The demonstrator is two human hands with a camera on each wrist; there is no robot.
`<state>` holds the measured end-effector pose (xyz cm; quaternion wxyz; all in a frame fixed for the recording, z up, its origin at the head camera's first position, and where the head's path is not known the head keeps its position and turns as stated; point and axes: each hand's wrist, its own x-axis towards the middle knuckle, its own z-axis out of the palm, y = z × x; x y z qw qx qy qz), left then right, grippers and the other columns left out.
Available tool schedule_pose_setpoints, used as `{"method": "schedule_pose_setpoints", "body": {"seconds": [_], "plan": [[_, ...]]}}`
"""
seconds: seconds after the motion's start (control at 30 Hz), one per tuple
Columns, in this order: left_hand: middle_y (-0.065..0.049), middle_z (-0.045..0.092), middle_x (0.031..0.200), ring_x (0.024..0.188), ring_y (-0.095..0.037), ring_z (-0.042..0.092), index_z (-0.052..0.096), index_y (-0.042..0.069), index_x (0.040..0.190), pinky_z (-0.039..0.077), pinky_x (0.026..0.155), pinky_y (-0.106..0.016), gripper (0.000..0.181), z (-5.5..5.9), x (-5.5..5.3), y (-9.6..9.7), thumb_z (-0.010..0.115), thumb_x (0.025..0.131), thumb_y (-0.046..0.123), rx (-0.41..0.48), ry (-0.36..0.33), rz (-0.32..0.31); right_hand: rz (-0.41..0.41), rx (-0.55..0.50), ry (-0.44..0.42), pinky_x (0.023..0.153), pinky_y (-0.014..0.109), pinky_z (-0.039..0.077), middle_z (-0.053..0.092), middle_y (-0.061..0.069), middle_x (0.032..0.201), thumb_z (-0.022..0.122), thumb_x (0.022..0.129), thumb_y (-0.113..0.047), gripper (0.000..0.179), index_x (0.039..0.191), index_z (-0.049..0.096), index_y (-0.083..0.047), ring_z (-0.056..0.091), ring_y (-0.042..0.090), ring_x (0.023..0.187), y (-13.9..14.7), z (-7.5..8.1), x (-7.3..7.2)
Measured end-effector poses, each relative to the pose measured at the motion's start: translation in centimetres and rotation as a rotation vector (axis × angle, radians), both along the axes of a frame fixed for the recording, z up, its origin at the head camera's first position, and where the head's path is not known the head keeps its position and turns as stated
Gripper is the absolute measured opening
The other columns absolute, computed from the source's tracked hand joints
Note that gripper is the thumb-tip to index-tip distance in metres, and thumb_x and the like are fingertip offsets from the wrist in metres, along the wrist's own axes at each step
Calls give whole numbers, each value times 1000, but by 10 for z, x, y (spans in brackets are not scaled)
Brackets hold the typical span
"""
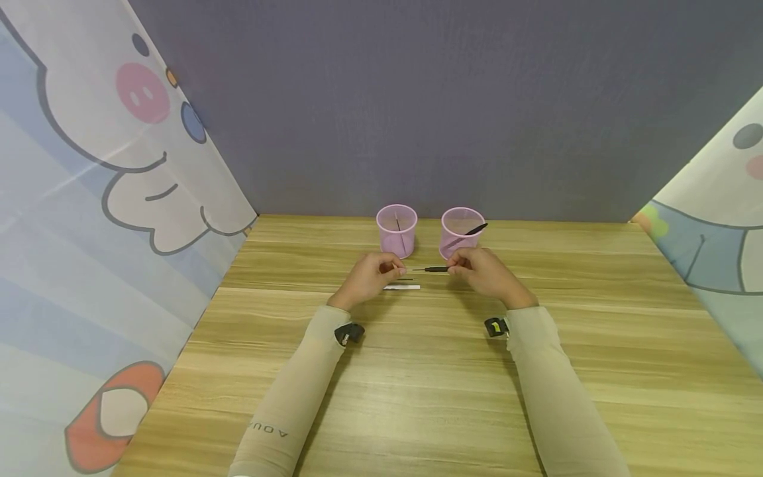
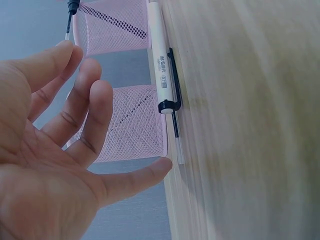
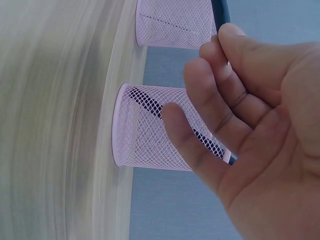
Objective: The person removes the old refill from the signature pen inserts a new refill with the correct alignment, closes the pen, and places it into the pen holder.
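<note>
Between my hands a slim black pen part (image 1: 438, 269) lies level above the table, a thin refill (image 1: 419, 269) sticking out of its left end. My right hand (image 1: 485, 273) pinches the black part's right end between thumb and index finger. At the refill's clear end, the thumb and index finger of my left hand (image 1: 372, 275) pinch it; the other fingers stay spread. Below, a white pen barrel (image 2: 161, 60) with a black clip lies on the table. Beside it is another refill (image 2: 178, 147), partly hidden by the barrel in the left wrist view.
Two pink mesh cups stand behind my hands. The left cup (image 1: 389, 246) holds a thin dark stick (image 1: 399, 225), and the right cup (image 1: 448, 242) has a black pen (image 1: 477, 229) leaning out. A grey wall (image 1: 453, 119) rises at the table's back edge.
</note>
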<state>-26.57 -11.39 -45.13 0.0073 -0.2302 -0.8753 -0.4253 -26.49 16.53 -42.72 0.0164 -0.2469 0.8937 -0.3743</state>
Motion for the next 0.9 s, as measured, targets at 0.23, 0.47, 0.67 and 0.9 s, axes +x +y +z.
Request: {"method": "schedule_pose_setpoints", "body": {"seconds": [0.23, 0.47, 0.67, 0.9], "plan": [[1, 62, 76, 73, -12, 53, 74, 11, 96, 44, 66, -25, 9, 1, 0, 0, 70, 98, 19, 3, -3, -4, -10, 4, 9, 73, 31, 49, 68, 11, 87, 69, 96, -6, 4, 94, 69, -2, 59, 19, 80, 1, 0, -1], [2, 62, 74, 68, -11, 53, 75, 14, 97, 45, 62, -25, 11, 3, 0, -2, 69, 99, 23, -10, 14, 17, -32, 23, 25, 74, 32, 50, 69, 8, 87, 68, 97, -8, 8, 96, 69, -1, 60, 19, 80, 3, -1, -2], [0, 65, 76, 67, -11, 55, 75, 14, 97, 46, 61, -25, 12, 8, 0, -6, 69, 99, 24, -113, 43, 29, -46, 21, 18, 73, 32, 50, 69, 8, 87, 68, 97, -7, 5, 96, 70, -3, 59, 18, 80, 3, 1, 0], [-1, 69, 80, 73, -12, 59, 77, 12, 94, 48, 67, -27, 7, 15, 3, -11, 73, 95, 17, -306, 57, 15, -54, 23, 7, 73, 32, 50, 69, 8, 88, 67, 97, -6, 4, 97, 70, -3, 59, 19, 80, 3, 2, 0]]}}
